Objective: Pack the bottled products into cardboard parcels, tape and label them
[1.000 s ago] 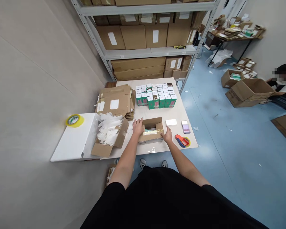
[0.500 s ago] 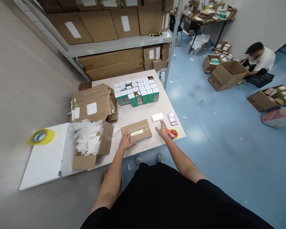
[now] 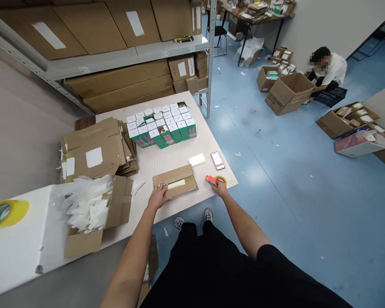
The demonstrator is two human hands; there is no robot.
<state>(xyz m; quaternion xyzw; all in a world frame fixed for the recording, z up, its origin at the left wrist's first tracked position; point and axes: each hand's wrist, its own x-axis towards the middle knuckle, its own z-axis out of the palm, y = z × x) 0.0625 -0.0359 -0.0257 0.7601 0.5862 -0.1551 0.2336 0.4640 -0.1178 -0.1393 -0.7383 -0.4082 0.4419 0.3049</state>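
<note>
Smeared, with its print unreadable: the small stack of cards. Cut off by the left edge and blurred: the yellow roll of packing tape. Partly hidden by the right hand: the orange tape dispenser. Too small to read: the pale label on the taped cardboard box.

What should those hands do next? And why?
Probably the right hand should pick up the orange tape dispenser, because it's right beside those fingers. The left hand is resting on the flat cardboard package, so it can steady the package for taping.
</note>
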